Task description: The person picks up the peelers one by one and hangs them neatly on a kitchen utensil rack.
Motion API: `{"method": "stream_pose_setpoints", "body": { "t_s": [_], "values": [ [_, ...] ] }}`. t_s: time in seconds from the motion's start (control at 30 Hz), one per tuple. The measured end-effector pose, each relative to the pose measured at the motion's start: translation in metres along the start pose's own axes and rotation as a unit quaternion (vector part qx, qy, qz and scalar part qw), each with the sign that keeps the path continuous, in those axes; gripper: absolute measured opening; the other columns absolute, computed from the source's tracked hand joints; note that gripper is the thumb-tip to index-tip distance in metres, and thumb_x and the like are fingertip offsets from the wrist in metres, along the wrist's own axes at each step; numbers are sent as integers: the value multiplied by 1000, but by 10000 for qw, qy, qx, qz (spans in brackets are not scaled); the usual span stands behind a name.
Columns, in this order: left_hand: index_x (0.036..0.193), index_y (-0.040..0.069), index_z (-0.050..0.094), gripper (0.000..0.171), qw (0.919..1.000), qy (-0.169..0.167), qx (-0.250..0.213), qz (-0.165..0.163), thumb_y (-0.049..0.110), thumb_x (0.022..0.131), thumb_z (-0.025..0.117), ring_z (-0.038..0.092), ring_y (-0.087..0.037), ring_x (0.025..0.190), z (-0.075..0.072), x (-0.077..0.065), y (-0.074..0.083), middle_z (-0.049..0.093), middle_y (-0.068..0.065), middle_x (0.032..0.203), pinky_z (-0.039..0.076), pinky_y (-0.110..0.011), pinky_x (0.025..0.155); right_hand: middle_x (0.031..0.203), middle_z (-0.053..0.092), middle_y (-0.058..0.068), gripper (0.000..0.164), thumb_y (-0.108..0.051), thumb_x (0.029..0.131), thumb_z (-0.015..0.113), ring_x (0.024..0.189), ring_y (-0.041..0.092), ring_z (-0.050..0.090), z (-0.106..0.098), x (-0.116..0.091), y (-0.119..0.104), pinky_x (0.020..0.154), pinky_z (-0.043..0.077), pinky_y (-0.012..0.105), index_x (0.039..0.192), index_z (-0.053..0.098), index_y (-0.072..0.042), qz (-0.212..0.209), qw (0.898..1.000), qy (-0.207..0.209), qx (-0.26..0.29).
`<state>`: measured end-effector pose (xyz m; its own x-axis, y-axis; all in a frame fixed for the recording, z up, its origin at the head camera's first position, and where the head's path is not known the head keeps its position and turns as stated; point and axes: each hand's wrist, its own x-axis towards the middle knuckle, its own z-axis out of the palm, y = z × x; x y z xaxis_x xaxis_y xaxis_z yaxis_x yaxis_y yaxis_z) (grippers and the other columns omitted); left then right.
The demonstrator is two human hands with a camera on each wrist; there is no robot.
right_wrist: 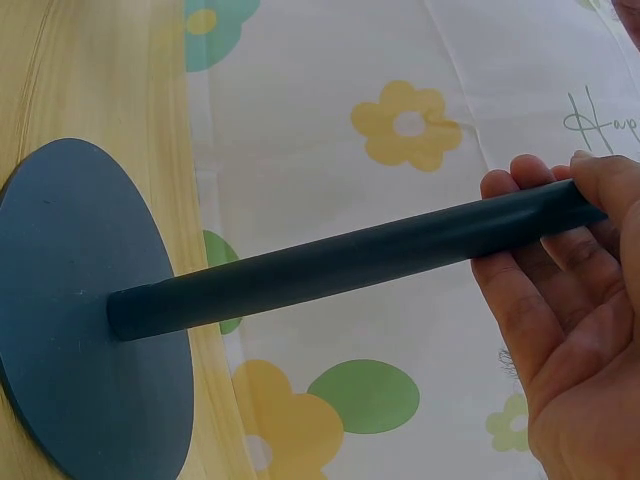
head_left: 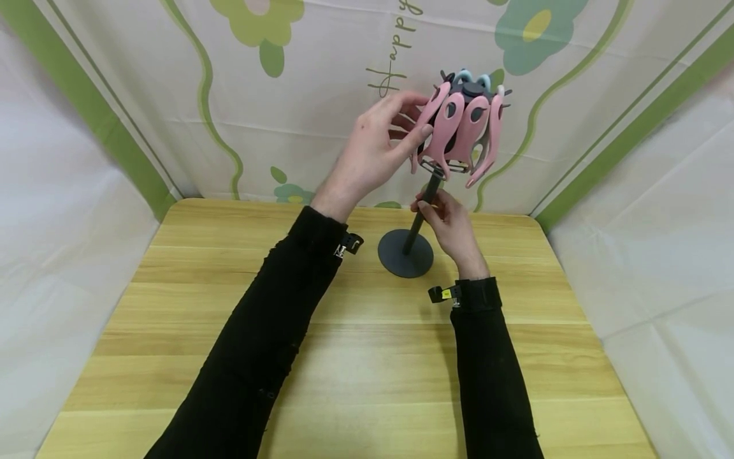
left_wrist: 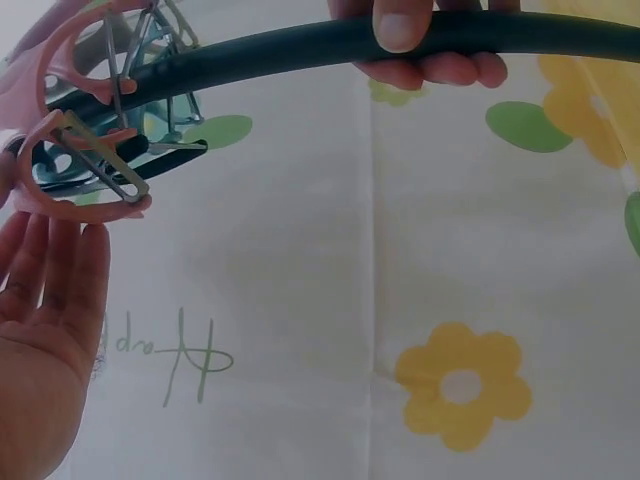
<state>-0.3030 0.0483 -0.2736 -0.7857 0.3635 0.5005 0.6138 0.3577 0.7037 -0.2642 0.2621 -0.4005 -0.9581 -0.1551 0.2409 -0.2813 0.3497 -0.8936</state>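
A dark stand has a round base [head_left: 395, 258], an upright pole [head_left: 413, 233] and a rack [head_left: 471, 90] at its top. Several pink-handled peelers [head_left: 445, 132] hang around the rack, their metal blades at the lower ends. Light blue handles [head_left: 462, 77] show on its far side. My left hand [head_left: 375, 140] holds a pink peeler [head_left: 434, 104] on the rack's left side, thumb in front and fingers behind. Lower down, my right hand [head_left: 455, 231] grips the pole, its thumb and fingers around it in the right wrist view.
The stand's base is on a wooden table [head_left: 367, 376], toward its back edge. Behind rises a white cloth [head_left: 321, 108] printed with flowers and green lines. White cloth panels [head_left: 659, 223] flank the table on both sides.
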Motion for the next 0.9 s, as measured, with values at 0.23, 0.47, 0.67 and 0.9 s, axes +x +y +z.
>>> {"method": "stream_pose_setpoints", "body": {
  "t_s": [0.23,0.47,0.67,0.9],
  "values": [
    [146,23,57,43,9995,-55,-260,-162,36,106,65,66,-8,117,0,-8,-10,65,-1,129,55,-22,109,122,71,21,31,-20,111,56,121,31,70,1,-2,1,116,55,46,133,60,1,8,10000,-13,-75],
    [147,26,56,43,9995,-107,74,-300,41,107,61,63,-8,120,-10,-23,-25,64,1,131,53,-23,111,122,72,19,29,-21,111,56,123,29,71,4,1,0,118,54,47,132,61,-2,70,9999,67,-64],
    [145,23,57,41,9983,23,498,-302,38,107,62,62,-9,120,-27,-52,-55,65,2,128,55,-26,110,122,72,17,27,-24,111,57,123,29,71,5,6,1,118,53,48,131,62,-6,84,9999,-1,-111],
    [147,19,56,45,9936,63,962,-584,41,108,59,62,-19,124,-45,-88,-88,65,-4,134,55,-38,112,124,72,19,31,-25,111,56,124,32,70,1,9,12,119,52,49,133,61,-4,71,9999,33,-90]
  ]
}}
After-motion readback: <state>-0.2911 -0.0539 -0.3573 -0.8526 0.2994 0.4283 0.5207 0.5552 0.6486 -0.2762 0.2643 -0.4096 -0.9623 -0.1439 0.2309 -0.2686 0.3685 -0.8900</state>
